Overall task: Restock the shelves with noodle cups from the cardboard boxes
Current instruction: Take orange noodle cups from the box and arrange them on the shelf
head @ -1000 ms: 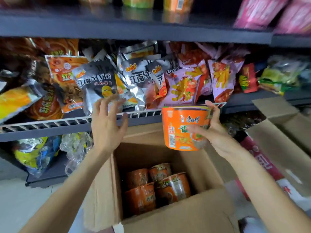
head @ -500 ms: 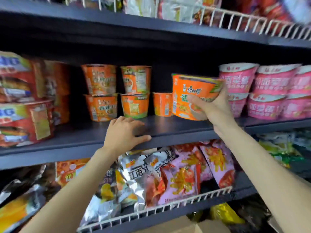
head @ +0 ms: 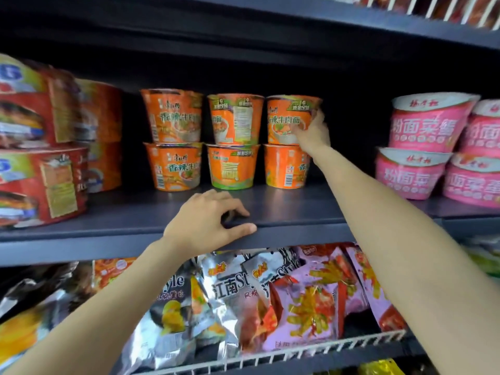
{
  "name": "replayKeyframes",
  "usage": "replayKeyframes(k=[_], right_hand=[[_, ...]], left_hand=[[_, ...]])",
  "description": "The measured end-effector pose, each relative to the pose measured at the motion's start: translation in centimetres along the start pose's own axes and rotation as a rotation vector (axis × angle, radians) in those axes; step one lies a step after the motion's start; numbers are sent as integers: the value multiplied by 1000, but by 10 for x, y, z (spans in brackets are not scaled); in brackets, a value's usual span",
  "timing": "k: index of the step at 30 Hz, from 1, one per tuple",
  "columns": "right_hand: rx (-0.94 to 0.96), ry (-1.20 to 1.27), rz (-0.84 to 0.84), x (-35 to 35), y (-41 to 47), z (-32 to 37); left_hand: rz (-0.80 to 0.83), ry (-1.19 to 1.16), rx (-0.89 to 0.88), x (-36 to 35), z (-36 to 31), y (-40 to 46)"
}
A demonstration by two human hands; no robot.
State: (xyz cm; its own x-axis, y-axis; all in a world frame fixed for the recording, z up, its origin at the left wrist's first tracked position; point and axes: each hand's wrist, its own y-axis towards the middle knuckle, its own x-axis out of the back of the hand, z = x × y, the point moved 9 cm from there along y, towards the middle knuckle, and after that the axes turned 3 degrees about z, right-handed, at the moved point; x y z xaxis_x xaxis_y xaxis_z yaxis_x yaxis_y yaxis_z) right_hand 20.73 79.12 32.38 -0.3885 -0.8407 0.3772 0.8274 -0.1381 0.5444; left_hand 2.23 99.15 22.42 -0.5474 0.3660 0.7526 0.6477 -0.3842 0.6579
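right hand [head: 311, 133] grips top-right orange cup [head: 290, 119] | left hand [head: 208, 223] loosely curled on shelf edge [head: 297, 231]

A shop, by the look of the aisle: dark metal shelves [head: 284, 209] stocked in rows with stacked orange noodle cups [head: 173, 116], pink noodle bowls [head: 430, 123] and red tubs [head: 40, 182], with bagged snacks [head: 305, 309] crammed behind a white wire rail [head: 319, 347] below.
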Motion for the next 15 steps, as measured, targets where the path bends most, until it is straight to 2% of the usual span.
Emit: replayKeyframes(k=[5,9,12,15], right_hand=[[74,-209,62,-2,-41,-6],[253,-109,8,16,-123,6],[348,-1,-38,31,-203,19],[361,94,50,28,-286,15]], left_hand=[[-18,11,-4,1,-3,-1],[-114,135,-10,6,-9,-11],[-254,201,-50,22,-26,-22],[-443,151,-67,41,-43,-57]])
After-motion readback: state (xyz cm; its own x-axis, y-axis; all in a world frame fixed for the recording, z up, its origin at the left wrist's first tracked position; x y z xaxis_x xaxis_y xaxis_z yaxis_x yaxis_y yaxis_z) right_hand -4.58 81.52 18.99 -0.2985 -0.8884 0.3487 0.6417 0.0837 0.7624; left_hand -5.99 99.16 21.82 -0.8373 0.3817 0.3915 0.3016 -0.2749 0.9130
